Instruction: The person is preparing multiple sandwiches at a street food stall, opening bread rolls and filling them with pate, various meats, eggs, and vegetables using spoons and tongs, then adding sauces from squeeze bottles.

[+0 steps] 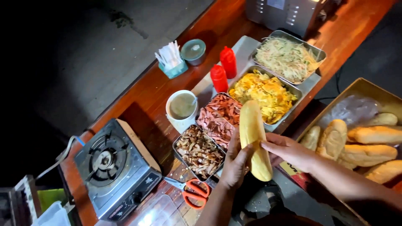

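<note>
Warm light on counter [150, 90], dark surroundings, slight blur w/ edge distortion.

There is one view only, from a camera worn on the person's head, looking steeply down onto a wooden counter [150, 90] from close above. The picture is tilted, so the counter runs on a slant from lower left to upper right. The forearms enter from the bottom edge (the wearer stands at that side). The gas stove [115, 169] sits at lower left, a box of bread rolls [368, 90] at the right edge.
</note>
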